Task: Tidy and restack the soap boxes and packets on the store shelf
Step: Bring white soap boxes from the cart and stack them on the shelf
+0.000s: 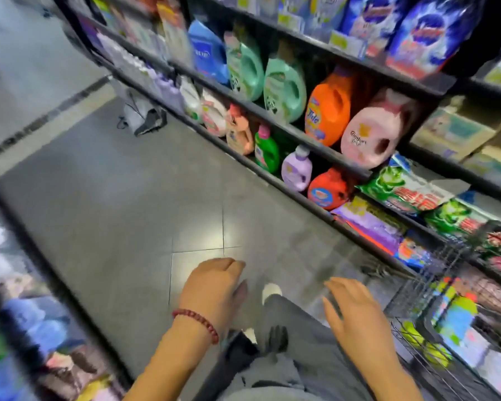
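Observation:
The view is blurred by motion. My left hand (pixel 214 287), with a red bead bracelet at the wrist, hangs over the aisle floor with loosely curled fingers and holds nothing. My right hand (pixel 353 311) is spread with straight fingers, also empty, just left of a wire basket (pixel 422 287). Green soap packets (pixel 408 189) and purple packets (pixel 373 224) lie on the low shelves at the right, beyond both hands. Cardboard boxes (pixel 457 134) sit on a shelf at the far right.
Dark shelves (pixel 298 131) of detergent jugs run diagonally along the right. A second shelf unit (pixel 26 285) lines the left edge. A grey bag (pixel 142 117) lies on the tiled floor (pixel 128 198) farther up the aisle. My legs and shoes show below.

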Action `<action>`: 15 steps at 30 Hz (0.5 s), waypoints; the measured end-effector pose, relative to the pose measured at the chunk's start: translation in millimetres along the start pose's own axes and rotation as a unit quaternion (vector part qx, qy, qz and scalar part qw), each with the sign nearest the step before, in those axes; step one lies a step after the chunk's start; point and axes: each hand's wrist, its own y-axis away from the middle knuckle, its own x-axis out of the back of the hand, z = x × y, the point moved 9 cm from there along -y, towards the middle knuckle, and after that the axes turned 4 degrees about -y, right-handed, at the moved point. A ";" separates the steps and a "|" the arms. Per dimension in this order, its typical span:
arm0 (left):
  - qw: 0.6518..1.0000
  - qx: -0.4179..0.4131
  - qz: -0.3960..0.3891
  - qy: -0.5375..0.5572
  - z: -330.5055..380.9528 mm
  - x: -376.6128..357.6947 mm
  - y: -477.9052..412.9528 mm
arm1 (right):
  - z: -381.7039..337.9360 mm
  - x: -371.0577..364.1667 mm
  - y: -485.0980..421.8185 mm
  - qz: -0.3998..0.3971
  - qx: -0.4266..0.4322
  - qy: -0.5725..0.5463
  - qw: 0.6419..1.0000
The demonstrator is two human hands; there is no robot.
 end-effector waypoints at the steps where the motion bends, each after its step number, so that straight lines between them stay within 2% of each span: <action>1: 1.000 -0.008 0.002 0.006 -4.8 2.8 -20.0 | 3.6 -2.3 -15.5 0.001 -0.012 0.000 1.000; 4: 0.999 -0.031 0.026 0.011 -23.1 6.5 -80.9 | 16.7 -16.2 -71.5 0.014 -0.039 -0.004 0.999; 7: 1.000 -0.019 -0.018 -0.002 -45.5 3.2 -147.3 | 22.8 -19.8 -143.7 0.041 -0.033 -0.005 0.999; 9: 0.999 -0.030 -0.009 -0.030 -60.3 4.6 -185.4 | 28.9 -11.0 -195.2 0.084 -0.025 -0.010 0.996; 11: 0.996 -0.075 0.017 -0.044 -63.3 33.9 -229.5 | 31.2 12.0 -250.0 0.130 -0.012 -0.007 0.991; 14: 0.996 -0.086 0.026 -0.026 -70.7 91.9 -306.3 | 28.7 61.5 -338.2 0.184 0.011 -0.006 0.983; 15: 0.993 -0.092 0.067 -0.029 -72.6 117.6 -331.0 | 25.5 83.8 -366.3 0.189 0.008 -0.017 0.982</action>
